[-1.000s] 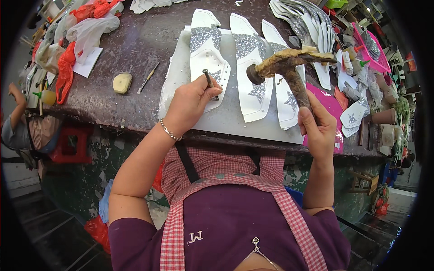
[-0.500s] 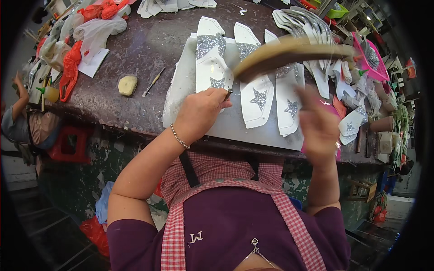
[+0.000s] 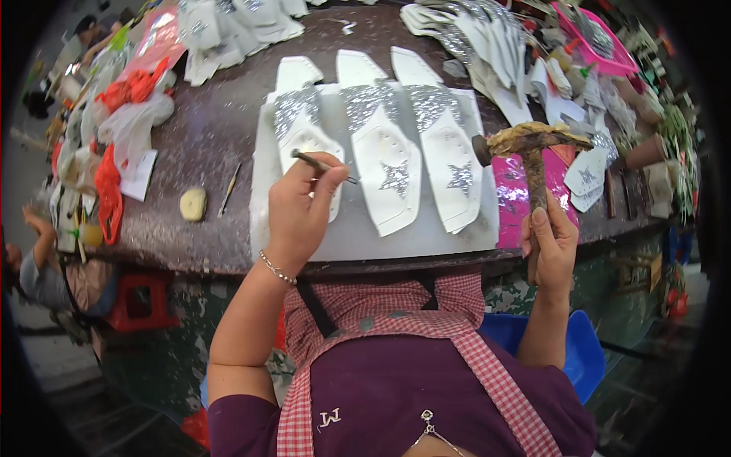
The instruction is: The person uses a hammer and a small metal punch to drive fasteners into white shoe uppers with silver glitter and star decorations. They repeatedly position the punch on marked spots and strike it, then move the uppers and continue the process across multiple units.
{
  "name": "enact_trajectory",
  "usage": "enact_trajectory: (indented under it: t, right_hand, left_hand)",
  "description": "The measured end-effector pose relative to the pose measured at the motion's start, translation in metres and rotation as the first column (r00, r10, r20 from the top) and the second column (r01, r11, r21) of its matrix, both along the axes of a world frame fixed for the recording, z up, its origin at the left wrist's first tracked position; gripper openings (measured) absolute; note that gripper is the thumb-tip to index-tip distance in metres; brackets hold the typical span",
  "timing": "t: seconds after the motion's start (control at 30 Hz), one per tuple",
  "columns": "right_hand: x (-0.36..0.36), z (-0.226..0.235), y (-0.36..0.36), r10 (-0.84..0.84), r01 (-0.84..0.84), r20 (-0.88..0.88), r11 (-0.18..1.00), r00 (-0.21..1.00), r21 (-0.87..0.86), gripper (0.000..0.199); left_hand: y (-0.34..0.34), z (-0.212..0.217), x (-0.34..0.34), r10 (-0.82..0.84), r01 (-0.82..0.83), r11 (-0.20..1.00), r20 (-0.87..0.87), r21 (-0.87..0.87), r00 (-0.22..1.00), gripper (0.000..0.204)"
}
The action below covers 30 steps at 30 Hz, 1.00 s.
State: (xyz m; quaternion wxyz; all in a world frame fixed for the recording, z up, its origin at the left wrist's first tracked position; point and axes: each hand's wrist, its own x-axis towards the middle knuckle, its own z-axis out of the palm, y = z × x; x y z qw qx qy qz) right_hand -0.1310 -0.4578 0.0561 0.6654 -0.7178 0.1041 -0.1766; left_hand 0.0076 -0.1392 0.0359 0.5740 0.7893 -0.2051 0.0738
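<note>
Three white shoe-upper pieces with silver glitter bands lie side by side on a white board (image 3: 365,247). Stars show on the middle piece (image 3: 392,206) and the right piece (image 3: 449,198). Over the left piece (image 3: 297,141), my left hand (image 3: 298,209) pinches a thin metal punch (image 3: 308,161), tilted nearly flat; the hand hides much of that piece. My right hand (image 3: 556,244) is closed round the handle of a hammer (image 3: 535,171), right of the board. Its worn head is above a shiny pink sheet (image 3: 514,202).
Stacked white and glitter pieces (image 3: 244,27) lie at the back left, others (image 3: 487,57) at the back right. A yellowish lump (image 3: 193,204) and a thin pen-like tool (image 3: 230,189) rest left of the board. Plastic bags (image 3: 137,114) and a pink basket (image 3: 601,46) flank the table.
The hammer, blurred over the pieces before, is now right of the board. My left hand has tipped the punch from near upright to slanting. The view has shifted.
</note>
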Motion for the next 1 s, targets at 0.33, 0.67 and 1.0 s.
enact_trajectory:
  t: [0.33, 0.67, 1.0]
  right_hand:
    - [-0.008, -0.011, -0.011, -0.032, 0.031, 0.006, 0.991, 0.999, 0.129, 0.044]
    - [0.006, -0.004, -0.015, 0.032, -0.025, -0.055, 0.992, 0.998, 0.123, 0.043]
    - [0.048, 0.091, -0.003, -0.006, -0.047, 0.612, 0.996, 0.791, 0.071, 0.032]
  left_hand:
    - [-0.099, -0.012, 0.052, -0.048, 0.054, 0.950, -0.028, 0.308, 0.998, 0.018]
    - [-0.099, -0.013, 0.051, -0.068, 0.089, 0.954, -0.080, 0.286, 0.994, 0.016]
    - [-0.108, -0.003, 0.053, -0.219, 0.116, 0.869, 0.164, 0.481, 0.962, 0.014]
